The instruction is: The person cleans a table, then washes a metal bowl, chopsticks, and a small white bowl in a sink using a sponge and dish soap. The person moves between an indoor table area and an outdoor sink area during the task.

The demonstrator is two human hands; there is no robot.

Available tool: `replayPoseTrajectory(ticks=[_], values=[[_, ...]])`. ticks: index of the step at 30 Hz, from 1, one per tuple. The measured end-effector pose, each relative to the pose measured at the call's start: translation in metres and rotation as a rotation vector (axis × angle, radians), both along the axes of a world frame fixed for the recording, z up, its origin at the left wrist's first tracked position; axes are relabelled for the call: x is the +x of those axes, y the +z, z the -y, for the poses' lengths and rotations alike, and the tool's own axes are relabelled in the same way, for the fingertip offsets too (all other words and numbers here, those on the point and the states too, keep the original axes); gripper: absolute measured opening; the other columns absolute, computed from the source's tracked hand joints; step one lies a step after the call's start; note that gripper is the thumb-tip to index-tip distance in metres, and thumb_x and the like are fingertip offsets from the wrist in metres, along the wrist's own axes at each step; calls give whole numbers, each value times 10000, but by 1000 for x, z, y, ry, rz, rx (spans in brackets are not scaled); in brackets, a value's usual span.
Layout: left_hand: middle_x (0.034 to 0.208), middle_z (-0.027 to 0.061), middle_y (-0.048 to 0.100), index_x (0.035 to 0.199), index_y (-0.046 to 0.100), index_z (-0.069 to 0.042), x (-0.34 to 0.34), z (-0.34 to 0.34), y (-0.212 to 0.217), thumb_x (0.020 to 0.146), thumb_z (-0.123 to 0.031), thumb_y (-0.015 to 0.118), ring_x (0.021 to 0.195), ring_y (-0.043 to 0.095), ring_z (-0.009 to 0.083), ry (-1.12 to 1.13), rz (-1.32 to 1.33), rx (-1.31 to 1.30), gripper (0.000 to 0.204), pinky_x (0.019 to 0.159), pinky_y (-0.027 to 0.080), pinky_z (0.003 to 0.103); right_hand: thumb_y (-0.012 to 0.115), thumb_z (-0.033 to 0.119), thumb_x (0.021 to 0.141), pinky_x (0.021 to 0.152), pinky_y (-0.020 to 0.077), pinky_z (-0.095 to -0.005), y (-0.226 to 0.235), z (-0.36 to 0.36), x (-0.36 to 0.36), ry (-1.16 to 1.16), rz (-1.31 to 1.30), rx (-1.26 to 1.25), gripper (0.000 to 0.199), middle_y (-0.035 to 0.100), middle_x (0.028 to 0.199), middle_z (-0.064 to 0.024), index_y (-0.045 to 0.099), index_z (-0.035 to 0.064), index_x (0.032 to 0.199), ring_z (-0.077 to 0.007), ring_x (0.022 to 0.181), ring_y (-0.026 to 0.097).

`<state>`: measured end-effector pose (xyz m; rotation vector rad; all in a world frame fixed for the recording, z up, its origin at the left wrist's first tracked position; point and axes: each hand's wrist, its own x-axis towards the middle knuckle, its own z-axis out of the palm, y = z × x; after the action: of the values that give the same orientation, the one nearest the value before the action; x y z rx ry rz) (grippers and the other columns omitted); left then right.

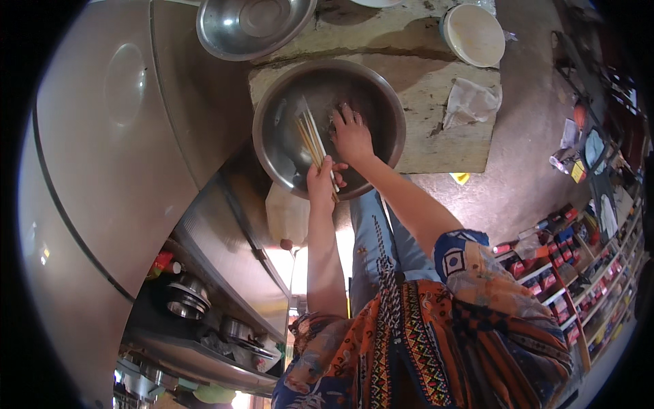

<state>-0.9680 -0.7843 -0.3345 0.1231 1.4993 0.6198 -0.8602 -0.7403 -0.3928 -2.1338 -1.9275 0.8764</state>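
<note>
A large metal basin [397,129] stands on the worn wooden table, and what seems to be water lies inside it. My left hand [321,178] is at the basin's near rim, closed around a small bunch of chopsticks [312,140], some pale and some brown. Their far ends slant up and leftward over the basin. My right hand [353,135] reaches into the basin just right of the chopsticks, its fingers stretched out and slightly apart near the bottom. I see nothing held in it, though the dark interior hides its fingertips in part.
Behind the basin, a second metal bowl [228,42] sits at the table's far left. A white tub [475,37] and a crumpled cloth [471,102] lie on the table's right [446,153]. Tall metal cabinet doors [102,157] rise at left; stocked shelves [555,300] stand at right.
</note>
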Motion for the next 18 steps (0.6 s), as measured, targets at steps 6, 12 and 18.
replayPoseTrajectory(ticks=[6,12,18], values=[[799,125,620,910,523,1,-4,6,-13,948,-298,434,543,580,166,22,12,-38,314,478,514,293,527,73,803,910,424,-429,-12,-1,11,-93,-124,22,465,389,1326,-184,412,72,1254,-379,1099,488],[754,105,611,943,521,6,4,3,-10,959,-236,400,528,561,154,-134,-227,111,271,472,487,285,494,167,903,805,450,-369,14,-1,1,-695,-721,-78,286,585,1006,-219,496,-16,1124,-345,928,575],[706,92,593,871,526,7,5,17,-47,932,-191,428,548,548,180,-84,-369,283,230,507,437,317,559,252,878,744,464,-370,16,16,-28,-620,-856,-326,336,623,878,-210,532,-49,1025,-304,841,618]])
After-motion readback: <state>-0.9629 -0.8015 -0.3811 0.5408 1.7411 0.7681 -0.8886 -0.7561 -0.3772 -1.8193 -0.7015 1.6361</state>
